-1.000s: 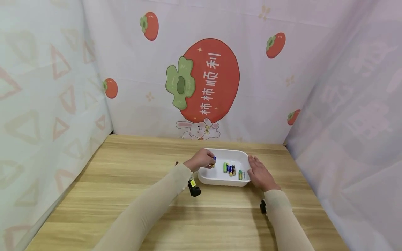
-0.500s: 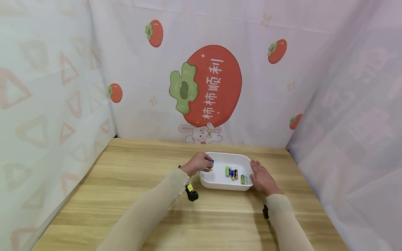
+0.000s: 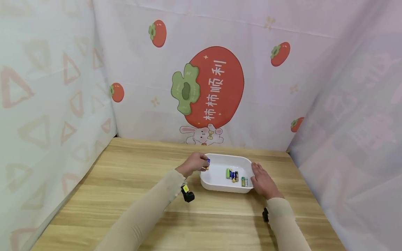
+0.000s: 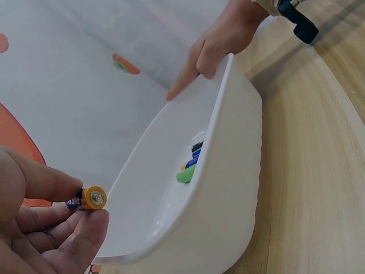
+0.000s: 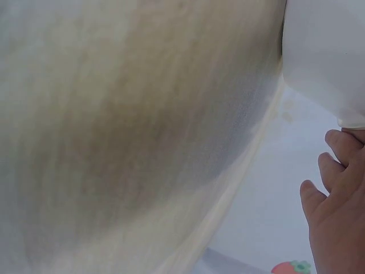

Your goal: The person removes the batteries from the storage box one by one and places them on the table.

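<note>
A blue battery with a yellow end [image 4: 91, 198] is pinched between the thumb and fingers of my left hand [image 3: 195, 163], above the left rim of a white tray [image 3: 213, 188]. My right hand [image 3: 263, 181] lies along the tray's right end, fingers extended against the rim; in the right wrist view they touch the tray's outer edge. Inside the tray a row of batteries [image 3: 232, 175], green, blue and dark, lies right of the middle. Two more batteries [image 3: 244, 181], green and pale, lie side by side near the front right corner.
The tray stands on a wood-grain table [image 3: 125, 195], towards its back edge. Printed cloth walls [image 3: 141, 115] enclose the table at the back and both sides. Small black wrist cameras [image 3: 188, 196] hang below both forearms.
My left hand has moved left with the battery, from over the tray's interior to its left rim. My right hand stays at the right end. The head view has shifted slightly.
</note>
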### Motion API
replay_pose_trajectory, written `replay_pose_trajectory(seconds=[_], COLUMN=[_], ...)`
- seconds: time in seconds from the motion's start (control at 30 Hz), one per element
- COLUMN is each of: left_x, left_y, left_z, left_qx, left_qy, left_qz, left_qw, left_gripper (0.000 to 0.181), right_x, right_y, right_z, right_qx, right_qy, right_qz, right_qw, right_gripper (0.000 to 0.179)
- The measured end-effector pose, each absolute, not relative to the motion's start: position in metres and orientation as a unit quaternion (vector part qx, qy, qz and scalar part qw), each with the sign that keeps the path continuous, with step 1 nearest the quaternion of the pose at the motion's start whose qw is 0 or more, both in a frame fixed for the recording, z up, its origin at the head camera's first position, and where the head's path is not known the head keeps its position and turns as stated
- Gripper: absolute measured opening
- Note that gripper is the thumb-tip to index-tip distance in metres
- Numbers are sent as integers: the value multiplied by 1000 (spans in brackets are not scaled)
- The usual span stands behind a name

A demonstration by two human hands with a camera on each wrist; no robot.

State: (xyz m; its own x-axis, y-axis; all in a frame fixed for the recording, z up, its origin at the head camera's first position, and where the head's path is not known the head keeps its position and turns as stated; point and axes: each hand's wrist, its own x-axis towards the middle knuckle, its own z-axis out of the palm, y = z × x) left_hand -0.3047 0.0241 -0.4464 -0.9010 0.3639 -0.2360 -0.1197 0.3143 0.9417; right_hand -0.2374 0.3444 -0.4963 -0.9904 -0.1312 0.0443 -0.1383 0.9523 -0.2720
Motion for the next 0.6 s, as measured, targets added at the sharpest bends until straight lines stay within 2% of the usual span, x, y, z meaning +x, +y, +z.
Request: replay_pose_trajectory(seconds=[0.6], left_x=[-302], left_y=[-6], left_z=[-445], left_qx=[59], left_qy=[779], left_qz=[595], left_qw=[191], left_gripper=[29], right_x=[-238], right_y=[345], right_z=[-498], right_qx=[77], right_qy=[-987], right_qz=[138], right_qw=[27], right_gripper=[60])
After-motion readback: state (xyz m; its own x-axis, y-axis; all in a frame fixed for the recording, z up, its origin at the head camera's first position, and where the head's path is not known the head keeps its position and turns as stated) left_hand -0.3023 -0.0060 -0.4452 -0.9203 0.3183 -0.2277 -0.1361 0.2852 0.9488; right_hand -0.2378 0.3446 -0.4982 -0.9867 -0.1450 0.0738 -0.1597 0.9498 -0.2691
